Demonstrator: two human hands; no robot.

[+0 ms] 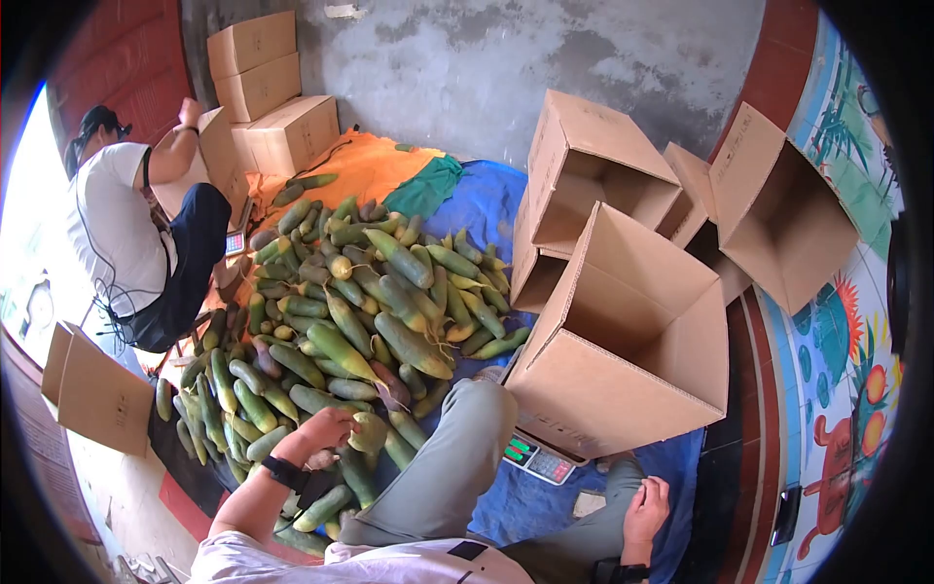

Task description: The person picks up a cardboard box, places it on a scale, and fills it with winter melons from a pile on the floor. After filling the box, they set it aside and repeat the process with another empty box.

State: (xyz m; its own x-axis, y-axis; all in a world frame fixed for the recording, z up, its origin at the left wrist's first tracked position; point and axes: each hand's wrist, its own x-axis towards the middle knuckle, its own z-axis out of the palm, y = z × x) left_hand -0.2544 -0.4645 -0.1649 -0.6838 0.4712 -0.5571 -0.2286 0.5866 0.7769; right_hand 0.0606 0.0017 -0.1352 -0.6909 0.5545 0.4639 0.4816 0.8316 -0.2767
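Fruit in hand: a pale green fruit point(370, 433) at the near edge of the heap, and the left hand point(326, 428) has its fingers curled shut round one end of it. Best handling here, I'd judge, is a full-palm wrap nearer the middle and a straight lift, so the neighbours don't roll. Heap point(370, 292) spreads away toward twelve o'clock over a blue tarp point(486, 200). At three o'clock an open carton point(603, 389) sits on a scale point(537, 459). Right hand point(647, 511), down at five o'clock, lies slack and open on the knee point(623, 472), holding nothing. Co-worker point(117, 229) crouches at ten o'clock, handling another box point(216, 146).
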